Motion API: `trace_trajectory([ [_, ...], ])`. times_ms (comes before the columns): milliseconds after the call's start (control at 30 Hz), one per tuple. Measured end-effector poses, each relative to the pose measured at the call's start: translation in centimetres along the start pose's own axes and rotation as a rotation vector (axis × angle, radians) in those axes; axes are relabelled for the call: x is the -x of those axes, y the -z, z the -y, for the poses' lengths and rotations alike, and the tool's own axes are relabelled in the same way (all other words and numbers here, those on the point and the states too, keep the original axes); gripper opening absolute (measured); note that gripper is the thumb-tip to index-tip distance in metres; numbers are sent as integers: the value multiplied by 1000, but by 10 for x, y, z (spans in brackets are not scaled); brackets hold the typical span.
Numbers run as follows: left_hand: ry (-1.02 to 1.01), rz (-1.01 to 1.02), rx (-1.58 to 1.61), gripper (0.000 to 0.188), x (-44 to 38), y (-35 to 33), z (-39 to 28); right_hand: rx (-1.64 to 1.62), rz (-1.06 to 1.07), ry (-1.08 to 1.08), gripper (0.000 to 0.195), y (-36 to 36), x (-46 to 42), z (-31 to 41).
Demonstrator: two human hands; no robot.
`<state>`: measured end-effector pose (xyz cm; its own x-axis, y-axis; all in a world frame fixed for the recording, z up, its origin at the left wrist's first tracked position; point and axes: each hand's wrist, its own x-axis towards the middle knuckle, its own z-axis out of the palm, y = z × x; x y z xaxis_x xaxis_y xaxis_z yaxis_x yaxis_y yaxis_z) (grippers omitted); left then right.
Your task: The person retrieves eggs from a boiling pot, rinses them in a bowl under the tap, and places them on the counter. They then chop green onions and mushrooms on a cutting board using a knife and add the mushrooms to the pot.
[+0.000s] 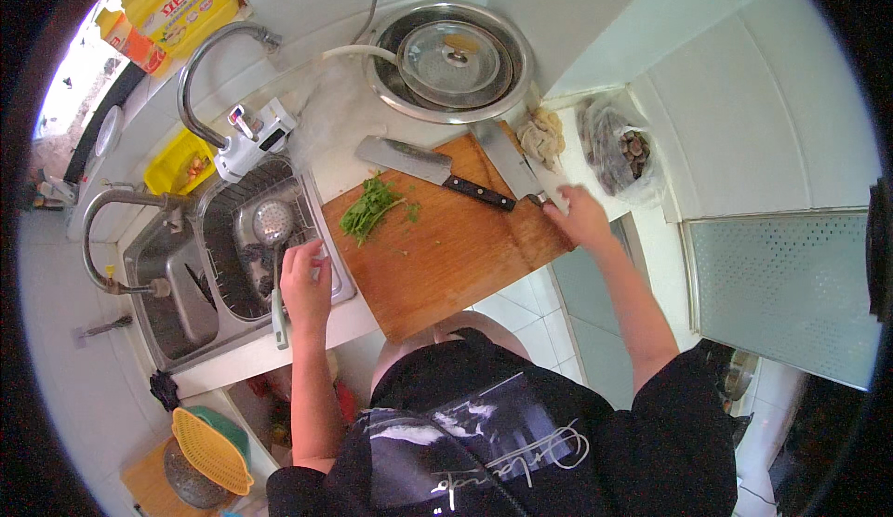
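My left hand (pixel 307 283) hovers by the front of the sink with loosely curled fingers and nothing visible in it. Just beside it is a slotted ladle (pixel 273 223) with a pale green handle, its head over the sink. My right hand (pixel 580 217) is at the right edge of the wooden cutting board (pixel 418 273), at the handle end of a knife (pixel 506 161); its grip is partly hidden. A cleaver (pixel 408 158) with a black riveted handle lies across the board. Chopped leafy greens (pixel 370 210) are heaped on the board's left side.
A double steel sink (pixel 254 196) with a faucet (pixel 202 91) is at left. Behind the board stands a steel basin (pixel 520 91) with a glass lid (pixel 450 64). A cloth (pixel 541 133) and a plastic bag (pixel 614 154) of brown pieces lie at right. Yellow detergent bottles (pixel 188 8) stand back left.
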<state>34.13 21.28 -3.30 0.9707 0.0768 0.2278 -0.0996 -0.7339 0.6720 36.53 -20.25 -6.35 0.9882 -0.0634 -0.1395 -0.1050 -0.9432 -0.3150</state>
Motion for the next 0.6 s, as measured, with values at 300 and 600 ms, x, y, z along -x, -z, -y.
trace_trajectory([
  [300,-228,98,-52,19,-12,-43,-46,39,211,-128,37,-10,-4,-3],
  [600,-346,166,-90,24,-10,-159,-111,-298,253,-27,26,14,-2,-54],
])
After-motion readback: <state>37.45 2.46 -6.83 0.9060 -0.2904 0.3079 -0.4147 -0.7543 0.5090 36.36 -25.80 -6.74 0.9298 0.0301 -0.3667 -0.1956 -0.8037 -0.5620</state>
